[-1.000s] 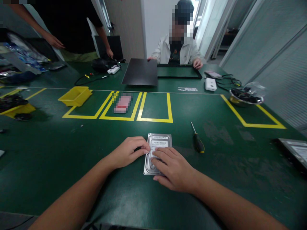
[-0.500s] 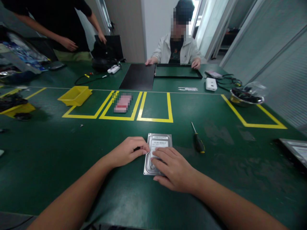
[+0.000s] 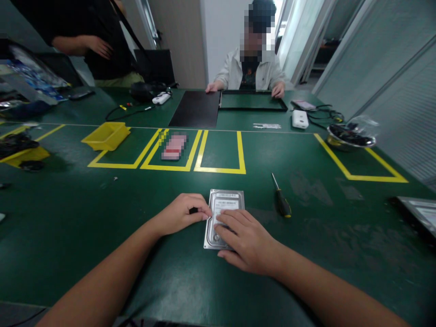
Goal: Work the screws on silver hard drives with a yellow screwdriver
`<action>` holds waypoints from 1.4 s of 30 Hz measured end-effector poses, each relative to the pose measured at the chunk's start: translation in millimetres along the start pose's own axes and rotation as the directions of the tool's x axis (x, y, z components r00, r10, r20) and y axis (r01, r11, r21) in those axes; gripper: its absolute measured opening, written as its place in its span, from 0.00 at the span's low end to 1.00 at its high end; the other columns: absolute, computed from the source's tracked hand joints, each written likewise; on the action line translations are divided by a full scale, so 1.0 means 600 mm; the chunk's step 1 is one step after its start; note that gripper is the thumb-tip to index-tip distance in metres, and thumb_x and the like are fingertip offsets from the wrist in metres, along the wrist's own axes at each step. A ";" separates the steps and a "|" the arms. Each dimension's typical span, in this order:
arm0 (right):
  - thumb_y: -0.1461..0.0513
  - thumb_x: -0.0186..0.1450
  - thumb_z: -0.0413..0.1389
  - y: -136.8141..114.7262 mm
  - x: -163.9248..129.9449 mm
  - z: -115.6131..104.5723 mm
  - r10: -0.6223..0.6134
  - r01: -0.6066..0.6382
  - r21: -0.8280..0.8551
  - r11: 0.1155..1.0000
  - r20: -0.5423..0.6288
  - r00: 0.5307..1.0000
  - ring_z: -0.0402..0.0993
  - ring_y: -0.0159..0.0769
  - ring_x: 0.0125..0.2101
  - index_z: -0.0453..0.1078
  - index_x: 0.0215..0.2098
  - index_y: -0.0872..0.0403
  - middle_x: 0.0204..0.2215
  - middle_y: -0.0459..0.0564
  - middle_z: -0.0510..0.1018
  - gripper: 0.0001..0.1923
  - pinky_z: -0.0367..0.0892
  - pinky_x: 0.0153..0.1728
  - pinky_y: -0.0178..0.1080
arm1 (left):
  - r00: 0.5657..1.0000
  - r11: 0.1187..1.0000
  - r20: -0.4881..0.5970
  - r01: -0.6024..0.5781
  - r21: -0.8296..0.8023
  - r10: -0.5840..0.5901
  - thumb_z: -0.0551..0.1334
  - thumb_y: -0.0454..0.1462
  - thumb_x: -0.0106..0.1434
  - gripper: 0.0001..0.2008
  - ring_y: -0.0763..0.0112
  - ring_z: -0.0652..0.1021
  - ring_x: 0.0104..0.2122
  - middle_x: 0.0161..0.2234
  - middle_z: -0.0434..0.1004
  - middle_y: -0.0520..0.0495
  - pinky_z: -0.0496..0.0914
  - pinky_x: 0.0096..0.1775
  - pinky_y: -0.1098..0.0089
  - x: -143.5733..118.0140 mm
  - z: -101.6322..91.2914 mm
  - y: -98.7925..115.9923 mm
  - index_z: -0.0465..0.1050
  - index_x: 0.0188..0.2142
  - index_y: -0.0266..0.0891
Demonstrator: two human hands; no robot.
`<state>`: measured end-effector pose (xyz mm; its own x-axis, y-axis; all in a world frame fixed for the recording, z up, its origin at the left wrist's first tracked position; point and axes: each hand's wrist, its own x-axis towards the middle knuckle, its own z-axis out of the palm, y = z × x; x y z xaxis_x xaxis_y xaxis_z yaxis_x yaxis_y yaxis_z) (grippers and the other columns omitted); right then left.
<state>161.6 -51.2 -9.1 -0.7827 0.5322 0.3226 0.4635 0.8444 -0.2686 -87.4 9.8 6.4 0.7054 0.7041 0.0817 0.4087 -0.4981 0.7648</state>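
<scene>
A silver hard drive [image 3: 226,196] with a white label lies flat on the green table in front of me. My left hand [image 3: 185,212] is at its left edge, thumb and forefinger pinched together; anything between the tips is too small to make out. Over the drive's lower right part, my right hand [image 3: 247,240] lies with its fingers stretched across the label and the thumb by the near edge. That hand hides part of the label and the right side. To the right of the drive rests a screwdriver [image 3: 282,202] with a black and yellow handle.
Yellow tape outlines [image 3: 220,171] mark the table, one around a pink blurred item [image 3: 175,147]. A yellow bin [image 3: 107,135] stands left, a metal bowl [image 3: 350,138] right. Across the table a seated person holds a black frame [image 3: 254,109] beside a dark panel [image 3: 195,109]; another person stands left.
My hands and the hard drive have stayed practically still. The standing person at the far left has shifted, and a strap now shows across their body.
</scene>
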 end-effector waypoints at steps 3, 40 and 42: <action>0.53 0.67 0.55 0.000 -0.001 0.000 0.001 -0.001 -0.005 1.000 0.005 1.000 0.63 0.50 0.58 0.67 0.55 0.58 0.54 0.61 0.72 0.23 0.60 0.58 0.53 | 1.000 0.999 -0.007 0.030 -0.035 -0.031 0.63 0.37 0.66 0.07 0.71 0.77 0.35 0.35 0.78 0.47 0.70 0.39 0.72 0.000 0.001 -0.004 0.80 0.37 0.38; 0.53 0.68 0.54 -0.003 -0.004 -0.001 -0.017 0.018 -0.038 0.999 0.011 1.000 0.62 0.50 0.59 0.67 0.56 0.59 0.55 0.60 0.71 0.24 0.58 0.60 0.51 | 0.997 0.995 0.053 0.057 -0.076 -0.053 0.62 0.40 0.67 0.09 0.72 0.74 0.34 0.34 0.73 0.48 0.68 0.37 0.72 0.001 0.004 -0.016 0.75 0.37 0.36; 0.51 0.68 0.54 -0.003 -0.005 -0.003 -0.028 0.027 -0.048 0.998 -0.008 1.000 0.62 0.51 0.58 0.68 0.55 0.59 0.54 0.61 0.71 0.25 0.58 0.60 0.51 | 0.998 0.997 0.049 0.043 -0.059 -0.040 0.61 0.40 0.67 0.09 0.72 0.74 0.34 0.34 0.74 0.48 0.68 0.38 0.72 0.001 0.003 -0.015 0.75 0.37 0.36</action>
<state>163.7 -54.5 -8.0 -0.7920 0.5092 0.3368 0.4616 0.8605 -0.2155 -89.4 13.9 -1.8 0.7157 0.6981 0.0196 0.4036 -0.4364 0.8041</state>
